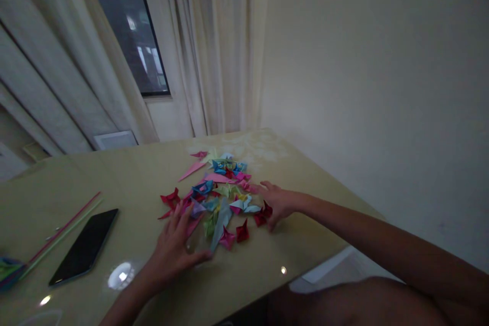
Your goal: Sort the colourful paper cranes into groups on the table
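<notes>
The table spreads under both hands; between them a heap of folded paper lies loose, in no visible container. The left grip and right grip are unclenched, fingers spread, seemingly curved to hem it in. Left of the left grip: a phone, then thin sticks.

The left edge cuts off a blue-green bundle; overlapping origami pieces partly hide one another, their folds blurred.
</notes>
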